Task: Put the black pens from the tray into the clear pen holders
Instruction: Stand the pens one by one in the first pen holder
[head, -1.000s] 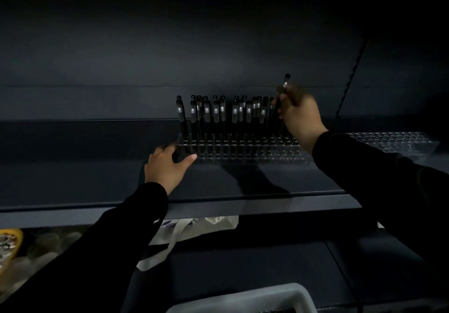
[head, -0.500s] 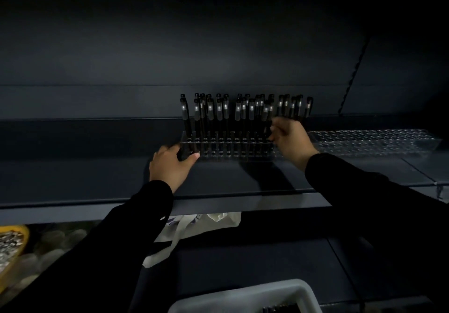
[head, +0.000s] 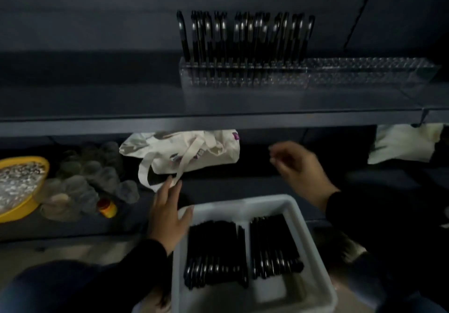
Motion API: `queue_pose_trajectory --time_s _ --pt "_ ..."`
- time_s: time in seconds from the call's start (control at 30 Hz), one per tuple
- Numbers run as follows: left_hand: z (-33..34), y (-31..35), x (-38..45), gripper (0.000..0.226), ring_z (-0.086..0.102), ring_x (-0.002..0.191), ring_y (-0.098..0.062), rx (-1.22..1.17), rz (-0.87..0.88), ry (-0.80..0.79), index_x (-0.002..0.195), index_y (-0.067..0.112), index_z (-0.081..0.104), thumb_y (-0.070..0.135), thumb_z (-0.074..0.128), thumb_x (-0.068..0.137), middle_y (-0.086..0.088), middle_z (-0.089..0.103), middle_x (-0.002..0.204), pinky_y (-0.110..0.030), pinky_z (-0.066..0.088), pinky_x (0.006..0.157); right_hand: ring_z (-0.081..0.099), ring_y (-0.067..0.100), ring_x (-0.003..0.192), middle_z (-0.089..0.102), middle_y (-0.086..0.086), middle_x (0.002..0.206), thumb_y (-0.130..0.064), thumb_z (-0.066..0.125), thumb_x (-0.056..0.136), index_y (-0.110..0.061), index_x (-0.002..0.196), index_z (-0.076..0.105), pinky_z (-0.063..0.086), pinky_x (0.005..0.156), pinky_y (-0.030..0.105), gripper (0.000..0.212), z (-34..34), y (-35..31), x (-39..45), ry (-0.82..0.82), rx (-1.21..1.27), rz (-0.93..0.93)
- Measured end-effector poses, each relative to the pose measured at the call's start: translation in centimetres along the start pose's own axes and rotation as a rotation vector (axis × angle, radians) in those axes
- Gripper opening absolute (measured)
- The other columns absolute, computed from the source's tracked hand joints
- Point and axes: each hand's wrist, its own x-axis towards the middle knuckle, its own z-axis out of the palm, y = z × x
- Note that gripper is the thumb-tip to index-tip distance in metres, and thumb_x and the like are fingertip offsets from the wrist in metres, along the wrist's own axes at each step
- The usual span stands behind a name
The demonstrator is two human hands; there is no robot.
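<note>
While both hands [head: 167, 211] [head: 300, 169] hang slack, empty: tray [head: 313, 235] holds pens [head: 216, 254].

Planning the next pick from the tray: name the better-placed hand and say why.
Probably right. The right hand hovers free above the tray, over the pens, holding nothing. The left hand rests on the tray's rim.
</note>
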Motion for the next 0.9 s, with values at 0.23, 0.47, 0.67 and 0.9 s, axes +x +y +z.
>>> queue_pose_trajectory --time_s 0.23,0.47,0.67,0.9 --pt "5.9 -4.2 -4.6 0.075 0.015 0.143 -0.027 0.010 -0.505 -0.370 0.149 0.021 0.017 0.040 0.058 0.089 -0.005 0.016 0.156 -0.037 0.022 0.114 0.056 0.010 0.099 0.060 -0.004 0.111 -0.004 0.056 0.088 -0.014 0.109 0.064 0.037 0.086 0.016 0.025 6.4 8.7 -8.2 -0.657 -0.447 0.209" --pt "6.6 -4.8 -5.0 0.062 0.024 0.137 -0.026 -0.071 -0.527 -0.316 0.140 0.026 0.034 0.022 0.057 0.083 -0.003 0.032 0.148 -0.040 0.025 0.112 0.062 0.025 0.091 0.066 0.004 0.095 0.003 0.048 0.086 -0.018 0.090 0.065 0.049 0.076 0.029 0.027 9.4 11.3 -9.6 -0.776 -0.098 0.802" --pt "6.8 -4.9 -5.1 0.053 0.033 0.131 -0.027 -0.048 -0.529 -0.274 0.133 0.023 0.043 0.018 0.058 0.082 -0.005 0.041 0.139 -0.040 0.030 0.109 0.060 0.020 0.082 0.064 0.002 0.094 -0.012 0.050 0.077 -0.025 0.104 0.060 0.049 0.069 0.029 0.031 9.5 12.0 -8.6 -0.940 -0.268 0.775" --pt "6.7 -4.9 -5.1 0.054 0.033 0.132 -0.028 0.003 -0.533 -0.281 0.134 0.023 0.042 0.023 0.058 0.083 -0.005 0.041 0.141 -0.037 0.030 0.108 0.050 -0.006 0.064 0.048 -0.009 0.077 0.002 0.050 0.091 -0.005 0.088 0.061 0.039 0.060 0.004 0.013 8.0 10.7 -8.0 -0.807 -0.279 0.617"
